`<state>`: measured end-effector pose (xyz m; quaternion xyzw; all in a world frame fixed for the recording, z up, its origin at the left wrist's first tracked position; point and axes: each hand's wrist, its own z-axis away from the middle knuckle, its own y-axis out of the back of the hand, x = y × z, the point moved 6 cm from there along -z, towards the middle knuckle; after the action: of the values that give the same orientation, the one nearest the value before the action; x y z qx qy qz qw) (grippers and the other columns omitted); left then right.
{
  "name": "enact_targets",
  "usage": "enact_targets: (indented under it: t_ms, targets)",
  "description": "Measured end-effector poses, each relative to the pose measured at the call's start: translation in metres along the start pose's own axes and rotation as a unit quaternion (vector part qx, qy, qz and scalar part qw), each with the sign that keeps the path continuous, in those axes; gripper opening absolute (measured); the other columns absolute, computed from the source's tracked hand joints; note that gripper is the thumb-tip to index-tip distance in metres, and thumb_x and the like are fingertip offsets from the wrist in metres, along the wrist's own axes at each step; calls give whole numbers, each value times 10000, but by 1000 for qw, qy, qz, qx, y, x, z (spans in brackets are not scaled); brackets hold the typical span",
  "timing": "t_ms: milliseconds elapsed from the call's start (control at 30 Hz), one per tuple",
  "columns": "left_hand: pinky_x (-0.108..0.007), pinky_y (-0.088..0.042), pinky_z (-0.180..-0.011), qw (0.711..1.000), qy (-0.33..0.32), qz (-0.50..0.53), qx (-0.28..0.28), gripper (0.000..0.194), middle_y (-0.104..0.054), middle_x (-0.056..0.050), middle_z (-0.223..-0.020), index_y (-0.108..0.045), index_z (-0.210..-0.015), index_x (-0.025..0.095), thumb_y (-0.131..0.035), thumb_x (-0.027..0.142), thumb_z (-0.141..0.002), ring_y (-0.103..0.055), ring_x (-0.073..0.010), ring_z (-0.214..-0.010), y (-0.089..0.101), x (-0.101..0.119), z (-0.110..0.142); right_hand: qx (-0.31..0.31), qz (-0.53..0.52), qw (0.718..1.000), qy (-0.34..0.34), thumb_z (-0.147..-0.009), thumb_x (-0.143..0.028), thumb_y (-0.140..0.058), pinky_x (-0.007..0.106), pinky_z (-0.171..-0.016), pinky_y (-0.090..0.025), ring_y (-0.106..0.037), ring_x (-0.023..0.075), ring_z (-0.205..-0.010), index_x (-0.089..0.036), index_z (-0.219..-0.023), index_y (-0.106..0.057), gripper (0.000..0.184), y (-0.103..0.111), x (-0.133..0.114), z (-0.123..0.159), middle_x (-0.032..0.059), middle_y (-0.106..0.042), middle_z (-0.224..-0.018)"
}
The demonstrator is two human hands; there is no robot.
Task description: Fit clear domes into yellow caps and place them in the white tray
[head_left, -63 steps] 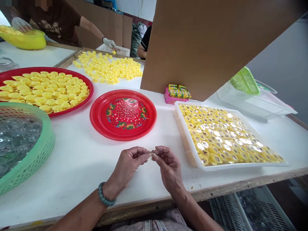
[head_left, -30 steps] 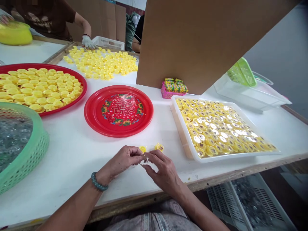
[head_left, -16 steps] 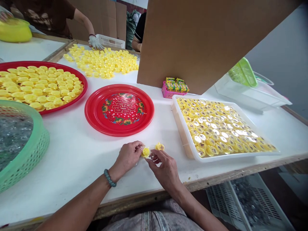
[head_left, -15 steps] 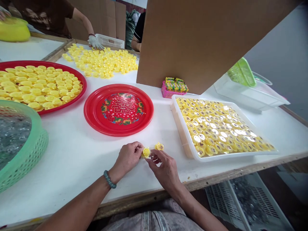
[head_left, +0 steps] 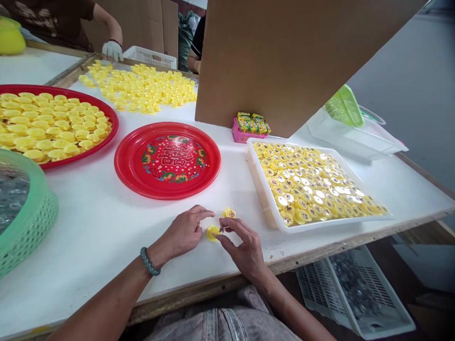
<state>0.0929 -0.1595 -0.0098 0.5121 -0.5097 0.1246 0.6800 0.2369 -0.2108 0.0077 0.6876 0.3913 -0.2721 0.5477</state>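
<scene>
On the white table, a small yellow plastic piece [head_left: 213, 233] is pinched at its right edge by the thumb and fingers of my right hand [head_left: 244, 244]. A tiny dark-marked bit shows between those fingers, too small to name. My left hand [head_left: 185, 228], with a bead bracelet at its wrist, is just left of the piece, thumb and forefinger apart, holding nothing. Just beyond my right fingertips lies another yellow piece [head_left: 229, 212] with a printed round face. To the right, a white tray [head_left: 263, 201] holds rows of similar pieces with shiny round tops.
A red plate [head_left: 130, 177] lies ahead, with a red tray [head_left: 113, 135] of yellow pieces to its left. A green basket [head_left: 46, 222] holds clear parts. Beyond are loose yellow pieces [head_left: 142, 87], a co-worker's gloved hand [head_left: 113, 50], a cardboard panel [head_left: 277, 61] and a pink basket [head_left: 243, 137].
My left fingers have come away from the yellow piece and spread. The piece sits a little nearer me, at my right fingertips. The co-worker's gloved hand moved left; my view shifted slightly.
</scene>
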Motion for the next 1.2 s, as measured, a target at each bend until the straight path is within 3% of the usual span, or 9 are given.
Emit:
enact_targets:
  t_ms: [133, 300, 567, 800, 933, 1200]
  targets:
    - [-232, -411, -680, 996, -48, 51, -51, 550, -578, -2, -976, -641, -1019, 257, -425, -62, -626, -548, -152, -785, -12, 3, -2, 19, -22, 998, 53, -782, -162, -645, 291, -773, -492, -591, 147, -813, -237, -1113, -592, 343, 10, -10, 4, 42, -636, -959]
    - [-230, -386, -575, 995, -8, 77, -55, 378, -601, 7, -852, -670, -914, 230, -485, 4, -673, -519, -133, -635, -21, -2, -4, 18, -48, 997, 52, -779, -177, -658, 298, -788, -484, -587, 149, -825, -238, -1112, -590, 345, 16, -11, 5, 34, -631, -944]
    - [-230, -394, -586, 996, 15, 78, -26, 349, -608, 0, -839, -665, -961, 222, -501, 57, -700, -524, -140, -648, -24, -5, -2, -22, 78, 996, -33, -792, -227, -631, 253, -723, -473, -587, 148, -773, -209, -993, -620, 202, 24, 2, 16, 28, -636, -872]
    - [-221, -404, -593, 994, 32, 101, -38, 335, -633, 0, -850, -656, -977, 196, -523, 93, -688, -543, -148, -669, -27, -6, -1, -62, 180, 976, -108, -752, -223, -657, 203, -526, -419, -586, 139, -660, -215, -908, -638, 157, 5, 14, 23, 3, -632, -775]
    - [-218, -406, -585, 990, 63, 115, -47, 266, -630, 11, -736, -666, -895, 195, -507, 108, -701, -562, -157, -670, -29, -10, -1, -60, 203, 973, -91, -765, -207, -646, 214, -562, -434, -593, 137, -652, -206, -937, -644, 172, -3, 15, 15, 11, -648, -789]
    - [-228, -440, -610, 994, 48, 97, -22, 258, -658, -21, -819, -673, -884, 186, -500, 108, -710, -586, -171, -698, -28, -5, -2, -114, 153, 982, 2, -805, -201, -604, 244, -653, -485, -630, 165, -768, -221, -1060, -626, 257, 0, 15, 5, 54, -667, -921]
